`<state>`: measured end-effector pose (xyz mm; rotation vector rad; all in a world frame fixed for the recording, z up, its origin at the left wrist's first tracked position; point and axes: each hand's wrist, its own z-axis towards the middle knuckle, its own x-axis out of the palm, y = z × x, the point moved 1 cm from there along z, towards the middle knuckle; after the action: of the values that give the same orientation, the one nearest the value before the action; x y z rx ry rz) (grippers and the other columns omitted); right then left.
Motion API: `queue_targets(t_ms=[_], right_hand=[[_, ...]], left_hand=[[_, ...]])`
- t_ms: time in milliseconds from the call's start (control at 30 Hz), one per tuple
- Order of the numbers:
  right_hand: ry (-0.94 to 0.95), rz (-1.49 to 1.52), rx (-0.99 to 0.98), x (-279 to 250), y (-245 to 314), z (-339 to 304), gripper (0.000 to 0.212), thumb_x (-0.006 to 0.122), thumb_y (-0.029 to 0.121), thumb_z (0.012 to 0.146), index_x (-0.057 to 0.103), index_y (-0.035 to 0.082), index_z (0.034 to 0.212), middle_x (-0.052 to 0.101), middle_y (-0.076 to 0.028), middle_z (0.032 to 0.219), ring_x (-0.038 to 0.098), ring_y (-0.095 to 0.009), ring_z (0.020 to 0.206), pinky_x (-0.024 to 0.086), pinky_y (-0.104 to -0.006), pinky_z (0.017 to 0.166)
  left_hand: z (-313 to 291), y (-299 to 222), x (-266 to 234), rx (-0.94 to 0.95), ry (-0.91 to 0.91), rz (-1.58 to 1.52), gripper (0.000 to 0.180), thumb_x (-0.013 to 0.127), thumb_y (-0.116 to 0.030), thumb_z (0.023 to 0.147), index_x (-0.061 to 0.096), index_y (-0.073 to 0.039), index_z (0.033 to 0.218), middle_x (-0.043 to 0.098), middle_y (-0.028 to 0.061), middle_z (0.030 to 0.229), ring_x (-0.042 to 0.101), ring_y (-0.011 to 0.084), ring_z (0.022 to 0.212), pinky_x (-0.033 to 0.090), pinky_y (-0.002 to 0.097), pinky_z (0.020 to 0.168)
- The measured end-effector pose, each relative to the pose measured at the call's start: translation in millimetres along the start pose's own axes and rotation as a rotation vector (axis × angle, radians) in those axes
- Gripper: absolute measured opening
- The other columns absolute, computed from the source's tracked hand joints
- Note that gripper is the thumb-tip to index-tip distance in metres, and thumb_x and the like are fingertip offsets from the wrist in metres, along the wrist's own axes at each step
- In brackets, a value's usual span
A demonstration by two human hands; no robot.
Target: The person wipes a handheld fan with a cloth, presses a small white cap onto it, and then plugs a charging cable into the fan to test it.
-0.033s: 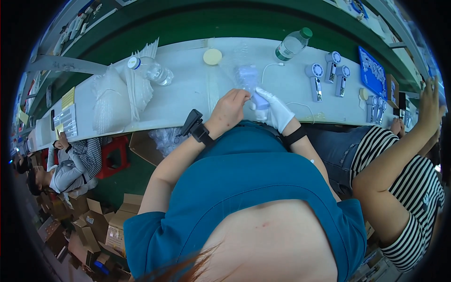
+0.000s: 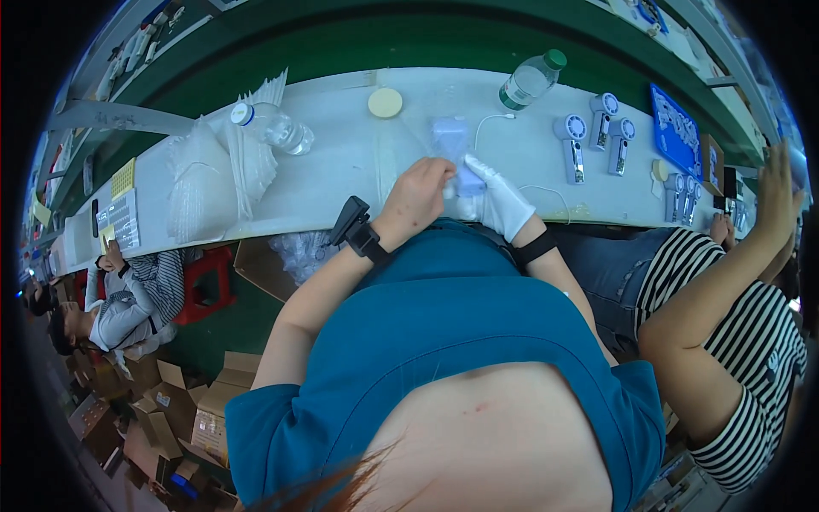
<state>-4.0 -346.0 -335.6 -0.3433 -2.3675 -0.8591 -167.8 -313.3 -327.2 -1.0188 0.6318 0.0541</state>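
A lavender handheld fan [image 2: 450, 135], wrapped in clear plastic, lies at the table edge in front of me, with its wide end away from me. Its narrow handle lies under my right hand [image 2: 502, 203], which wears a white glove and is closed around it. My bare left hand [image 2: 418, 192] is at the left side of the handle, fingers pinched together on the clear plastic. The left fingertips are partly hidden. A black device is strapped to my left wrist, and a black band circles the right one.
On the white table [image 2: 341, 179] stand several lavender fans [image 2: 574, 149] at right, a green-capped bottle [image 2: 531, 81] and a white cable [image 2: 490, 124]. At left are a clear bottle [image 2: 277, 130], clear bags [image 2: 200, 183] and a round cream disc [image 2: 385, 103]. A co-worker [image 2: 725, 299] sits close at right.
The clear plastic beyond the fan's wide end shows less than before. The fan and my left fingers have shifted slightly; my right hand has stayed nearly still.
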Motion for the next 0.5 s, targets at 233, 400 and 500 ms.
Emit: queue_targets(t_ms=[233,400,500], right_hand=[[-0.064,-0.026,-0.411,-16.6,48.5,-39.0,0.034,0.043,0.03,0.089,0.057,0.0,0.101,0.061,-0.017,0.083,0.061,-0.024,0.066,0.048,-0.0296,0.056],[-1.589,-1.283,-0.314,-150.7,49.0,-31.6,0.044,0.061,0.033,0.068,0.056,0.004,0.101,0.061,-0.017,0.094,0.057,-0.035,0.086,0.046,-0.0386,0.071],[-1.607,-1.348,-0.133,-195.4,41.9,-34.0,0.045,0.063,0.033,0.065,0.055,0.005,0.1,0.061,-0.018,0.092,0.058,-0.036,0.082,0.046,-0.0394,0.067]], left_hand=[[25.8,-22.8,-67.0,-0.41,-0.247,-0.391,0.007,0.052,-0.005,0.084,0.053,0.0,0.089,0.055,0.0029,0.07,0.049,0.006,0.061,0.039,0.0199,0.053],[-38.5,-34.0,-110.3,-0.611,-0.224,-0.545,0.007,0.051,-0.007,0.086,0.052,0.0,0.088,0.05,-0.0012,0.066,0.043,0.0044,0.056,0.033,0.0164,0.049],[-98.6,-23.6,-139.0,-0.744,-0.429,-0.485,0.007,0.051,-0.008,0.086,0.051,-0.001,0.087,0.047,-0.0025,0.064,0.041,0.0039,0.054,0.03,0.0157,0.048]])
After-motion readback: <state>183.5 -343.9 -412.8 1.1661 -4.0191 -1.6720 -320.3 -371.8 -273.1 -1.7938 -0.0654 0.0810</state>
